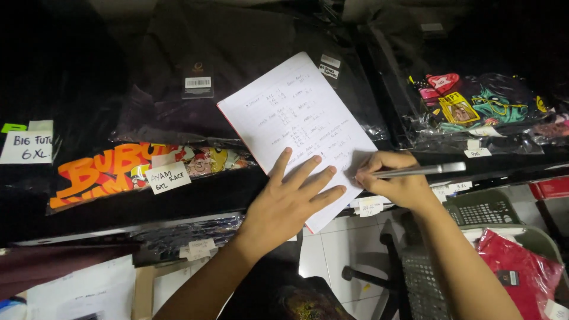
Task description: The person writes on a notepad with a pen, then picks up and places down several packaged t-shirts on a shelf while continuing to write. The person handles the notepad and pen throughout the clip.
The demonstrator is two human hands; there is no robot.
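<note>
2 hands are working: my left hand (290, 198) is lying flat, fingers spread, pinning the white notebook (296, 127) against bagged black shirts (237, 65) on the shelf, while my right hand (396, 181) is gripping a silver pen (421, 170) at the page's right edge. I'm judging firm pressure is keeping the writing steady.

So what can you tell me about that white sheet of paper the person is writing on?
The paper is a white lined sheet or notebook page with a red edge showing along its left side. Handwritten notes in columns cover it. It lies tilted on bagged dark garments on a shelf, its lower corner overhanging. The left hand presses flat on its lower part, and the right hand holds a silver pen with its tip at the right edge.
</note>
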